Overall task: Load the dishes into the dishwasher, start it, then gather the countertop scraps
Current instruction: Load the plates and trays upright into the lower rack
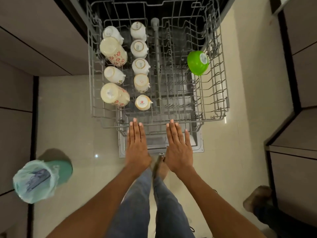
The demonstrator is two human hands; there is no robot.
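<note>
- Dishwasher rack (212, 117), pulled fully out over the open door (197, 145), lies straight ahead of the person, its long axis running away from the body toward the dark machine cavity.
- Both hands are held flat with fingers straight, palms down, holding nothing; left hand (137, 145) and right hand (179, 148) sit side by side at the rack's near rail, fingertips at or just over its front wire, though contact cannot be confirmed. Neither hand is clearly the nearer.
- Judged from that posture, the move to come is a level push away from the body, sliding the rack along its own length into the machine.
- Farther in, upturned white cups (139, 65) stand in a row left of centre, with larger floral mugs (114, 52) along the left edge.
- A green bowl (197, 62) rests tilted on the right-hand tines; the remaining right side holds nothing else visible.
- A lined bin (36, 181) stands on the floor to the person's left.
</note>
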